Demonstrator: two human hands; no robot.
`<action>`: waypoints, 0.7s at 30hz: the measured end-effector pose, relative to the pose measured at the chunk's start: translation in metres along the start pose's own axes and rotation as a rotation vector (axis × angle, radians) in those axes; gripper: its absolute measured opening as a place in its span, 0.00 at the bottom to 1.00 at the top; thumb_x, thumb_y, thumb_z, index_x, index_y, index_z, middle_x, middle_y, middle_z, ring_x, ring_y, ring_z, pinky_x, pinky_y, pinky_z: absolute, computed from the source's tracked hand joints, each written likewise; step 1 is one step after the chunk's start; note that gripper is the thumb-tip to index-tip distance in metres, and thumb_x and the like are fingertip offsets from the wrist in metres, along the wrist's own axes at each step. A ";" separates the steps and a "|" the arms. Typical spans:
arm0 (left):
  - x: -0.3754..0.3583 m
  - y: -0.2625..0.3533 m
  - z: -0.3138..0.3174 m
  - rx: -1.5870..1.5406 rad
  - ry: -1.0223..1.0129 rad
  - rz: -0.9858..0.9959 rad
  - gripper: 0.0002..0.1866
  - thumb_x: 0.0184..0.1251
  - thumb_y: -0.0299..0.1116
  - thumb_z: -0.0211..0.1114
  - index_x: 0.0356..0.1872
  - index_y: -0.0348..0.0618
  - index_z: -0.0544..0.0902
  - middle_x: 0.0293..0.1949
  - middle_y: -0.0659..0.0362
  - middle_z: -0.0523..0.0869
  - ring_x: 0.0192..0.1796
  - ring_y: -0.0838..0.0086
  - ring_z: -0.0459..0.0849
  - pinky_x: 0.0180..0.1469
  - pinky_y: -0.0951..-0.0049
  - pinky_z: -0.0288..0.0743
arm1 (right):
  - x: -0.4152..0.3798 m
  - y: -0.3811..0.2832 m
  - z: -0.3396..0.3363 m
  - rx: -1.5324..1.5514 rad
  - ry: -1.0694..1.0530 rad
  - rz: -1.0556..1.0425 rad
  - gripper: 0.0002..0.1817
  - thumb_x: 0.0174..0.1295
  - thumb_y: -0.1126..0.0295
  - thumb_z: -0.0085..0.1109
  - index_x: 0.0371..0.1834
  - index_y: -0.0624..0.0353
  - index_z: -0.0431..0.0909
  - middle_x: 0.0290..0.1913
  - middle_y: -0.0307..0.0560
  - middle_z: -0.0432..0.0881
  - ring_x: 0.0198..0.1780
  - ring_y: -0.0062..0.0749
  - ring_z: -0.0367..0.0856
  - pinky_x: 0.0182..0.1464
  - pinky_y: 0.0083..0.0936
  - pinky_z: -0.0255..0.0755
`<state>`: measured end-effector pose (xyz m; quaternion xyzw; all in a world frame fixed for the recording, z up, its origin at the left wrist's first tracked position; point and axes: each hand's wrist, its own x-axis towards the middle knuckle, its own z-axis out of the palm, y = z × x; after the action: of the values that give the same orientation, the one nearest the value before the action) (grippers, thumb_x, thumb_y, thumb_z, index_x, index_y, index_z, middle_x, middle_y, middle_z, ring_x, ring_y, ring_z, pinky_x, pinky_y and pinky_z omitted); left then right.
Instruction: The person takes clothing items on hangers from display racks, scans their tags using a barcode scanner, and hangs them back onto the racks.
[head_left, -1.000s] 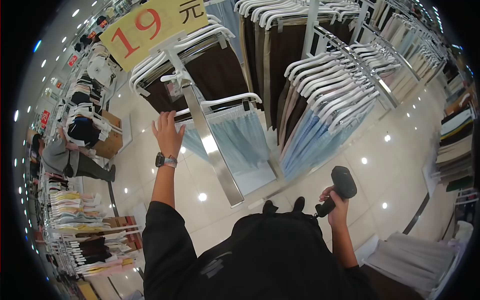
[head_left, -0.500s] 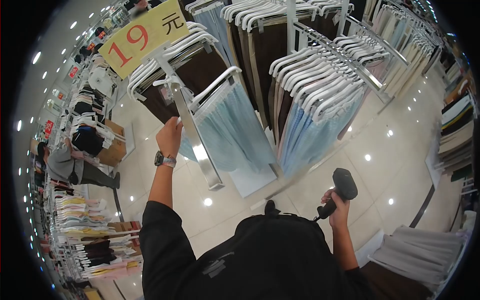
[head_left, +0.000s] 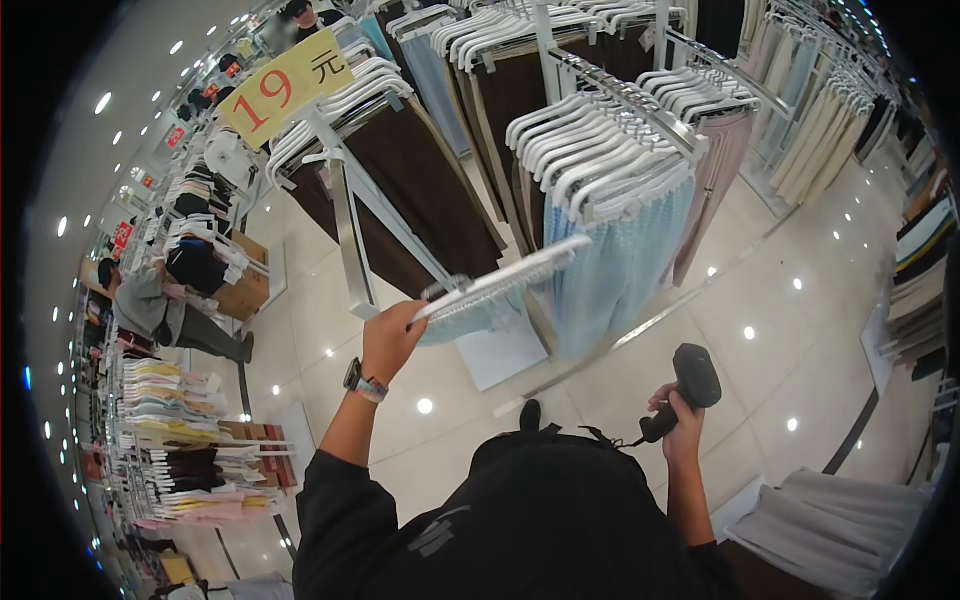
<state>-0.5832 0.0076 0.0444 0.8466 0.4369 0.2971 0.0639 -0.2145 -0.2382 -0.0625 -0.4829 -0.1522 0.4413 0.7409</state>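
Note:
My left hand [head_left: 391,338] grips one end of a white clothes hanger [head_left: 515,272], away from the rack's metal arm [head_left: 352,240]. Light blue trousers [head_left: 468,318] hang from it, seen from above and partly blurred. To the right, my right hand [head_left: 683,428] is wrapped round the handle of a black handheld barcode scanner [head_left: 696,376], held over the floor. More light blue trousers [head_left: 620,255] on white hangers hang from the rack just beyond the held pair.
A yellow "19 元" price sign [head_left: 285,88] tops the rack. Brown trousers [head_left: 415,185] hang behind it. Another person [head_left: 150,305] in grey stands among racks at left. Folded grey fabric [head_left: 825,515] hangs at lower right, near the scanner.
My left hand has drawn the hanger with the light blue trousers off the rack arm, towards me and to the right. The scanner stays in my right hand, nearly unmoved.

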 end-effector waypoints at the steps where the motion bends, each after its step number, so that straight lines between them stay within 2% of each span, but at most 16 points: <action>1: -0.002 0.021 -0.011 0.042 -0.105 -0.001 0.08 0.59 0.30 0.66 0.40 0.44 0.85 0.32 0.55 0.85 0.34 0.62 0.84 0.37 0.67 0.76 | 0.002 -0.006 -0.003 0.002 -0.001 -0.001 0.09 0.61 0.77 0.54 0.44 0.64 0.73 0.37 0.50 0.80 0.36 0.37 0.81 0.38 0.32 0.76; 3: -0.007 0.043 -0.015 0.087 -0.210 -0.001 0.09 0.56 0.29 0.67 0.39 0.44 0.85 0.29 0.56 0.84 0.33 0.63 0.83 0.35 0.66 0.75 | 0.006 -0.018 -0.008 -0.019 -0.010 -0.071 0.13 0.60 0.74 0.55 0.47 0.63 0.73 0.39 0.49 0.79 0.42 0.38 0.80 0.39 0.34 0.75; 4: -0.008 0.050 -0.016 0.059 -0.095 0.171 0.09 0.54 0.28 0.67 0.37 0.43 0.85 0.27 0.56 0.82 0.30 0.63 0.81 0.33 0.65 0.73 | 0.010 -0.023 -0.019 -0.010 -0.099 -0.087 0.17 0.58 0.73 0.57 0.51 0.63 0.72 0.51 0.53 0.78 0.55 0.45 0.78 0.50 0.38 0.74; 5: -0.008 0.056 -0.018 0.031 0.023 0.345 0.08 0.51 0.26 0.67 0.35 0.42 0.85 0.25 0.57 0.81 0.28 0.63 0.79 0.32 0.64 0.72 | 0.013 -0.028 -0.022 -0.002 -0.102 -0.091 0.17 0.58 0.73 0.57 0.51 0.63 0.72 0.51 0.53 0.78 0.55 0.45 0.78 0.50 0.38 0.74; 6: -0.006 0.064 -0.017 0.038 0.026 0.354 0.08 0.51 0.26 0.67 0.35 0.42 0.85 0.25 0.57 0.81 0.28 0.63 0.79 0.32 0.64 0.72 | 0.015 -0.038 -0.020 0.014 -0.145 -0.167 0.20 0.57 0.77 0.57 0.54 0.63 0.72 0.50 0.51 0.78 0.54 0.41 0.77 0.54 0.36 0.72; 7: -0.004 0.071 -0.014 0.054 0.156 0.408 0.07 0.52 0.24 0.65 0.34 0.41 0.83 0.26 0.56 0.80 0.29 0.61 0.78 0.34 0.64 0.71 | 0.015 -0.045 -0.022 0.029 -0.186 -0.246 0.23 0.57 0.80 0.57 0.58 0.62 0.72 0.49 0.48 0.78 0.54 0.37 0.76 0.57 0.34 0.70; 8: -0.001 0.078 -0.010 0.067 0.288 0.462 0.06 0.53 0.22 0.63 0.33 0.40 0.82 0.26 0.54 0.79 0.31 0.58 0.78 0.36 0.64 0.71 | 0.011 -0.046 -0.038 0.038 -0.195 -0.148 0.30 0.55 0.79 0.59 0.64 0.62 0.68 0.57 0.49 0.76 0.60 0.38 0.73 0.65 0.34 0.63; 9: 0.005 0.085 -0.001 0.066 0.298 0.472 0.06 0.53 0.22 0.63 0.33 0.40 0.82 0.26 0.54 0.79 0.31 0.58 0.78 0.36 0.64 0.71 | 0.003 -0.060 -0.027 -0.033 -0.269 -0.202 0.30 0.55 0.76 0.61 0.64 0.64 0.69 0.62 0.51 0.73 0.63 0.38 0.70 0.66 0.34 0.61; 11: 0.023 0.097 0.030 -0.101 0.554 0.360 0.06 0.56 0.19 0.56 0.32 0.39 0.79 0.30 0.52 0.78 0.36 0.56 0.76 0.42 0.63 0.69 | -0.016 -0.086 -0.005 -0.062 -0.520 -0.319 0.29 0.56 0.72 0.62 0.63 0.64 0.70 0.62 0.53 0.73 0.64 0.38 0.70 0.66 0.35 0.61; 12: 0.028 0.096 0.056 -0.326 0.562 0.193 0.08 0.58 0.17 0.52 0.35 0.38 0.77 0.34 0.50 0.78 0.41 0.56 0.77 0.48 0.59 0.69 | -0.023 -0.097 0.004 -0.066 -0.698 -0.391 0.32 0.55 0.71 0.64 0.65 0.66 0.68 0.65 0.53 0.71 0.66 0.41 0.68 0.68 0.38 0.60; 13: 0.041 0.118 0.063 -0.443 0.604 0.207 0.07 0.61 0.19 0.52 0.37 0.39 0.76 0.34 0.53 0.79 0.42 0.59 0.77 0.54 0.57 0.69 | -0.030 -0.106 0.011 -0.074 -0.877 -0.459 0.36 0.53 0.71 0.67 0.67 0.67 0.65 0.67 0.53 0.70 0.69 0.43 0.67 0.70 0.41 0.60; 14: 0.053 0.134 0.072 -0.319 0.644 0.212 0.07 0.62 0.21 0.52 0.39 0.39 0.75 0.37 0.54 0.79 0.44 0.59 0.78 0.60 0.59 0.66 | -0.040 -0.109 0.014 -0.135 -0.938 -0.493 0.34 0.56 0.69 0.66 0.66 0.67 0.66 0.67 0.54 0.70 0.68 0.42 0.68 0.68 0.39 0.62; 15: 0.060 0.154 0.084 -0.487 0.691 0.177 0.06 0.70 0.29 0.50 0.39 0.39 0.75 0.38 0.54 0.79 0.46 0.62 0.78 0.61 0.62 0.65 | -0.052 -0.109 0.015 -0.198 -0.997 -0.526 0.32 0.58 0.68 0.64 0.66 0.67 0.67 0.67 0.54 0.70 0.67 0.41 0.69 0.66 0.37 0.64; 17: 0.076 0.177 0.119 -0.726 0.736 0.063 0.14 0.77 0.38 0.46 0.40 0.38 0.75 0.40 0.53 0.80 0.47 0.63 0.79 0.59 0.62 0.67 | -0.086 -0.109 0.020 0.089 -1.002 0.036 0.35 0.57 0.61 0.67 0.67 0.64 0.67 0.65 0.54 0.71 0.65 0.39 0.71 0.65 0.34 0.63; 19: 0.084 0.202 0.161 -1.087 0.773 -0.070 0.23 0.75 0.51 0.52 0.52 0.38 0.71 0.44 0.50 0.80 0.47 0.65 0.78 0.61 0.62 0.67 | -0.092 -0.103 0.014 -0.073 -1.097 0.013 0.35 0.58 0.62 0.66 0.68 0.64 0.65 0.65 0.53 0.71 0.64 0.37 0.71 0.65 0.31 0.64; 21: 0.082 0.229 0.176 -1.096 0.742 -0.084 0.23 0.74 0.51 0.52 0.54 0.41 0.70 0.48 0.49 0.79 0.48 0.64 0.79 0.60 0.61 0.71 | -0.096 -0.108 0.010 -0.236 -1.187 0.001 0.35 0.59 0.63 0.65 0.69 0.63 0.64 0.65 0.51 0.71 0.63 0.35 0.72 0.64 0.29 0.64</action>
<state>-0.2880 -0.0420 0.0220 0.5155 0.2481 0.7455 0.3419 -0.2207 -0.3246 0.0538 -0.2332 -0.5872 0.6158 0.4707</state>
